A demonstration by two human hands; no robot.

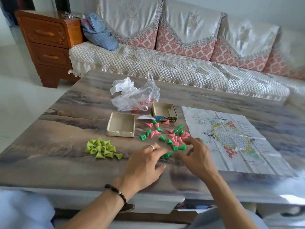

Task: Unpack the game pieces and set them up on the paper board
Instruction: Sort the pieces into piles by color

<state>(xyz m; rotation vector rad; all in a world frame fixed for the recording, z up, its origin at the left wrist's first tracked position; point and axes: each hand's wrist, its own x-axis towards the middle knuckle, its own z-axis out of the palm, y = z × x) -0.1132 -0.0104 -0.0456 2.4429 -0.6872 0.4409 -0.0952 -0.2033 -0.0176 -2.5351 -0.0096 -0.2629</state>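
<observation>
A pile of yellow-green cone pieces (pixel 103 149) lies on the table at the left. Dark green cones (pixel 162 138) and pink cones (pixel 175 139) are scattered together in the middle. At the right, the paper board (pixel 231 139) is spread flat with a hexagon star pattern. My left hand (pixel 143 164) rests on the table, its fingertips touching a few green cones (pixel 166 155). Just right of it, my right hand (pixel 197 156) hovers with fingers spread over the near edge of the mixed pieces. It holds nothing I can see and hides some cones.
An empty cardboard box tray (pixel 121 124) and its lid (pixel 165 112) sit behind the pieces. A crumpled clear plastic bag (pixel 135 96) lies further back. A sofa (pixel 165 63) runs behind the table, and a wooden drawer cabinet (pixel 47 45) stands at the left.
</observation>
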